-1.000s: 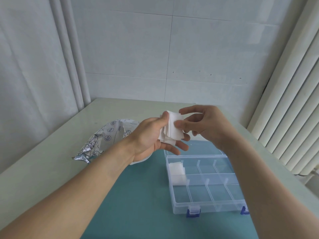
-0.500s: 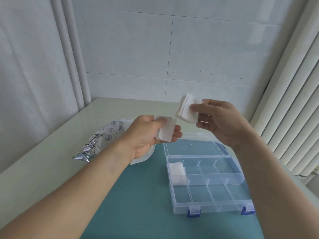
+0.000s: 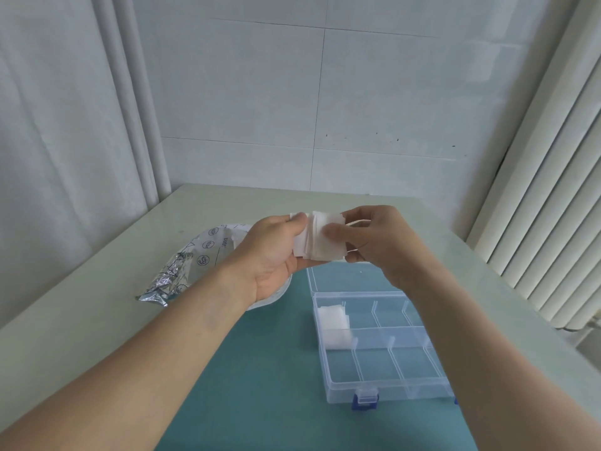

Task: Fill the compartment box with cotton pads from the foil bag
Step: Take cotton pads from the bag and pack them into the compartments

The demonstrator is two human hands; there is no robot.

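Both hands, left hand [image 3: 276,252] and right hand [image 3: 374,242], pinch a stack of cotton pads [image 3: 320,239] between them. Below the grip, the compartment box [image 3: 383,349] has one compartment filled; the rest look empty. The foil bag [image 3: 185,268] lies left.

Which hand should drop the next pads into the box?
Right, probably. Both hands pinch the cotton pads, but the right hand is above the compartment box, whose free compartments lie on its side. The left hand sits over toward the foil bag.
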